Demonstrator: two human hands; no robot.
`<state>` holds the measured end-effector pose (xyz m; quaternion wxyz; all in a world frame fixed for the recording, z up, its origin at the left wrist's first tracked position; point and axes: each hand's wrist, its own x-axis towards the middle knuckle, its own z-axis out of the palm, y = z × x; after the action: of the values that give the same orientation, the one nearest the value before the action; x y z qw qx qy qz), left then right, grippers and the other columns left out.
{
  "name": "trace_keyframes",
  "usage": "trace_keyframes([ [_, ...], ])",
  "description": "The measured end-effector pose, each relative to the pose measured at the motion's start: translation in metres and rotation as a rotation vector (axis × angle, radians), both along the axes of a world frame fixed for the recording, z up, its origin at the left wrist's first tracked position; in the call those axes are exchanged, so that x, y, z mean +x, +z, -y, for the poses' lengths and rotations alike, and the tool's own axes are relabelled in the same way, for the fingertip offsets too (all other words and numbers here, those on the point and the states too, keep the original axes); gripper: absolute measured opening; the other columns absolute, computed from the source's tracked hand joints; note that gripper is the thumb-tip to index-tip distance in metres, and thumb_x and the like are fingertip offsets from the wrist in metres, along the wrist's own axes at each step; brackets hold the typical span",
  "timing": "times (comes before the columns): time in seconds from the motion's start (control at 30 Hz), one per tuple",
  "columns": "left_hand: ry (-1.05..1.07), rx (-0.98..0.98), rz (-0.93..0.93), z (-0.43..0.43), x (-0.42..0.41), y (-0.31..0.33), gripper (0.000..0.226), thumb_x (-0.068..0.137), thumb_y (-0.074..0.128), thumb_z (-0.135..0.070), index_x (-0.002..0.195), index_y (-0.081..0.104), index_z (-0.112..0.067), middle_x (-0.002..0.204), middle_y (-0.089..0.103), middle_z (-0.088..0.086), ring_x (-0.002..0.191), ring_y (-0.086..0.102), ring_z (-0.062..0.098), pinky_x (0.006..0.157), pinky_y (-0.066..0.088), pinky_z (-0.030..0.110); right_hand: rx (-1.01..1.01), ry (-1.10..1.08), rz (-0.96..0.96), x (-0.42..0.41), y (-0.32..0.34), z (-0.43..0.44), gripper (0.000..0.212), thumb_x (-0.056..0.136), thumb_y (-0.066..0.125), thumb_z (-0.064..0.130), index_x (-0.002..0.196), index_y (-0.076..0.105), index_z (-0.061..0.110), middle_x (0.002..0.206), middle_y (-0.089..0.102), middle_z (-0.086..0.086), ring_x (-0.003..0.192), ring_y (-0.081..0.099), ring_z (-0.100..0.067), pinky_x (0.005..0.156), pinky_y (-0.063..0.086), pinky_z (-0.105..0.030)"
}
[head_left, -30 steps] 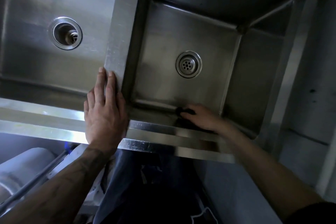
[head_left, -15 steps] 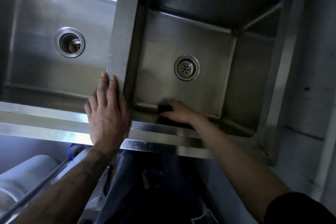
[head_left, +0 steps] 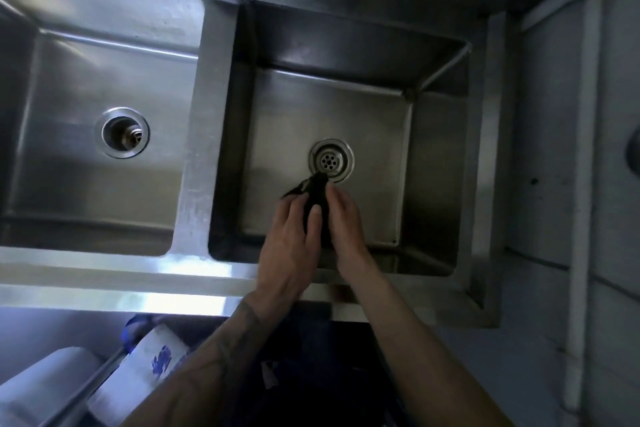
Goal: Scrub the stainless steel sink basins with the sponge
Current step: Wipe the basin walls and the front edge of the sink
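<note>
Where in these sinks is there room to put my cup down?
The left basin is bare all around its drain hole. In the right basin, the floor between the strainer and the back wall is free. It is crowded in front of the strainer, where the left hand and right hand hold the sponge.

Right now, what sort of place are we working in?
Probably a commercial kitchen or utility wash area: a deep two-basin steel sink, a bare block wall with an exposed pipe, and paper rolls stored below.
</note>
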<state>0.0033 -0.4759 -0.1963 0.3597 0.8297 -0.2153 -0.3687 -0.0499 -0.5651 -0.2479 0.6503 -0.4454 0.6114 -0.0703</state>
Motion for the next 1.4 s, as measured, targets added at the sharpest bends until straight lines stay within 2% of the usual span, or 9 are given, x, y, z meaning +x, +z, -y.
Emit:
trace_keyframes([
  [0.17,-0.100,0.124,-0.094,0.036,-0.010,-0.022,0.064,0.099,0.065,-0.050,0.148,0.051,-0.012,0.146,0.048,0.008,0.131,0.052,0.027,0.114,0.044,0.041,-0.011,-0.094,0.084,-0.026,0.024,0.019,0.041,0.097,0.039,0.063,0.104,0.076,0.046,0.104,0.075,0.019,0.102,0.068,0.003,0.083,0.053,-0.020],
  [0.33,-0.110,0.175,-0.283,0.072,-0.020,-0.062,0.046,0.094,0.079,-0.035,0.126,0.062,-0.007,0.112,0.063,0.005,0.111,0.065,0.030,0.076,0.038,0.020,-0.074,-0.084,-0.015,-0.061,0.033,0.043,0.036,0.108,0.036,0.049,0.125,0.061,0.030,0.124,0.066,0.003,0.127,0.059,-0.020,0.113,0.043,-0.045],
  [0.47,-0.125,0.218,-0.298,0.096,-0.046,-0.083,0.041,0.094,0.078,-0.036,0.122,0.063,-0.011,0.108,0.068,0.007,0.110,0.067,0.029,0.079,0.042,0.027,-0.649,-0.029,-0.209,-0.113,0.054,0.076,0.030,0.102,0.048,0.051,0.123,0.057,0.030,0.115,0.061,0.013,0.108,0.059,-0.002,0.099,0.051,-0.031],
  [0.6,-0.108,0.256,-0.376,0.122,-0.084,-0.101,0.047,0.095,0.075,-0.042,0.130,0.062,-0.012,0.125,0.072,0.014,0.120,0.067,0.031,0.097,0.050,0.033,-1.059,0.049,-0.552,-0.161,0.047,0.128,0.038,0.101,0.057,0.030,0.133,0.055,0.007,0.126,0.058,-0.015,0.118,0.053,-0.028,0.102,0.042,-0.036],
  [0.73,-0.100,0.339,-0.504,0.150,-0.113,-0.125,0.065,0.099,0.071,-0.041,0.148,0.048,-0.005,0.149,0.055,0.021,0.139,0.054,0.038,0.118,0.042,0.045,-0.978,0.143,-0.757,-0.176,0.021,0.146,0.044,0.105,0.051,0.033,0.142,0.048,0.010,0.133,0.053,-0.018,0.121,0.052,-0.036,0.101,0.046,-0.053],
  [0.87,0.006,0.508,-0.612,0.170,-0.135,-0.141,0.092,0.102,0.052,-0.065,0.167,0.014,-0.012,0.173,0.010,0.021,0.158,0.018,0.043,0.128,0.019,0.049,-1.002,0.187,-0.784,-0.179,0.003,0.147,0.044,0.107,0.044,0.035,0.145,0.044,0.012,0.130,0.059,-0.018,0.114,0.057,-0.036,0.093,0.050,-0.049],
  [1.1,0.070,0.268,-0.684,0.176,-0.142,-0.145,0.070,0.110,0.055,-0.034,0.167,0.023,-0.009,0.164,0.039,0.021,0.151,0.041,0.037,0.126,0.033,0.042,-1.005,0.187,-0.779,-0.176,-0.002,0.147,0.048,0.108,0.036,0.040,0.147,0.041,0.011,0.134,0.057,-0.018,0.117,0.058,-0.034,0.094,0.050,-0.043],
  [1.23,0.109,0.068,-0.829,0.163,-0.142,-0.114,0.036,0.105,0.063,-0.039,0.137,0.061,-0.023,0.132,0.072,0.007,0.122,0.069,0.024,0.112,0.053,0.046,-0.993,0.203,-0.799,-0.175,-0.002,0.147,0.048,0.108,0.035,0.039,0.148,0.039,0.011,0.134,0.057,-0.018,0.116,0.059,-0.036,0.092,0.052,-0.047],
  [1.4,0.120,0.129,-0.736,0.176,-0.155,-0.105,0.054,0.105,0.060,-0.044,0.148,0.048,-0.013,0.147,0.052,0.020,0.134,0.056,0.038,0.117,0.046,0.051,-0.979,0.220,-0.829,-0.173,0.000,0.146,0.049,0.109,0.033,0.041,0.149,0.036,0.013,0.131,0.059,-0.018,0.111,0.060,-0.035,0.087,0.053,-0.046],
])
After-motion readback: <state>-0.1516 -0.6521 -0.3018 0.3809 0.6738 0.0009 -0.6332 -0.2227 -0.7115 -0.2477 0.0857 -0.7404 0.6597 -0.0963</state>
